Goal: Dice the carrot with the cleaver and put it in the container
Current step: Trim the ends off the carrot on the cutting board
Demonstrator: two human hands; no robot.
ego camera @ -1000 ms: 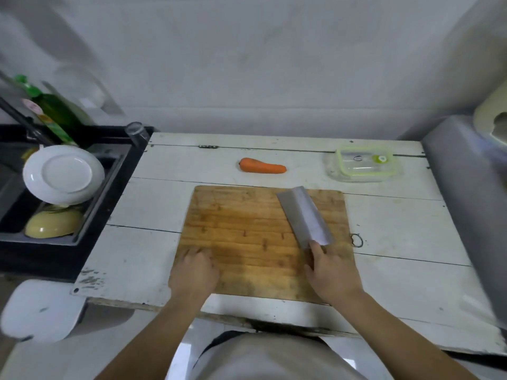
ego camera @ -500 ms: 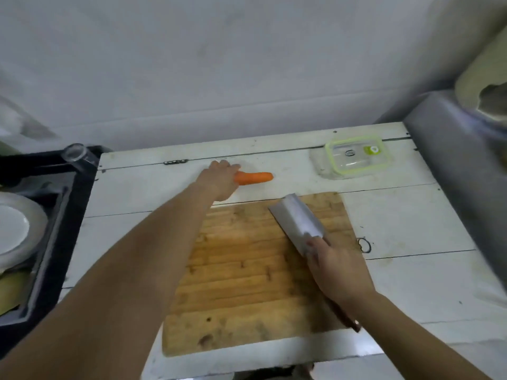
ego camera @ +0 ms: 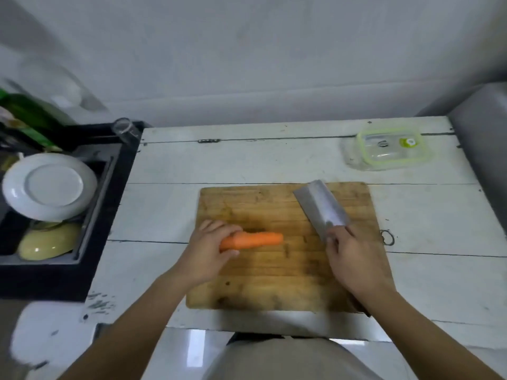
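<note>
the table (ego camera: 274, 163) carries a wooden board (ego camera: 274, 281), and everything the task needs sits within reach of the two grips. past the right grip, toward the far corner, the container (ego camera: 389, 150) sits with its green-rimmed lid on, well apart from the board. to the outside of the left grip lies a sink (ego camera: 90, 187) with a plate (ego camera: 49, 186) and a bowl (ego camera: 49, 241) in it.

the cleaver (ego camera: 321, 209) slants up and away from the right hand (ego camera: 354, 261), which is clenched around the handle, a finger reaching onto the base of the blade. the blade is tilted, its edge toward the left grip; whether the tip touches the board cannot be told.

the carrot (ego camera: 252, 239) lies across the board, whole and uncut. the left hand (ego camera: 211, 248) grasps one end, fingers over the top and thumb at the near side, and the free end points toward the right grip.

the risks from here look plain. the carrot is round and may roll under the first cut, since nothing flat steadies it. the left fingers lie straight over the top, so a chop made close to them could catch a fingertip. the lid is another snag: both hands are full, and dice cannot go in until one is freed to open it.
</note>
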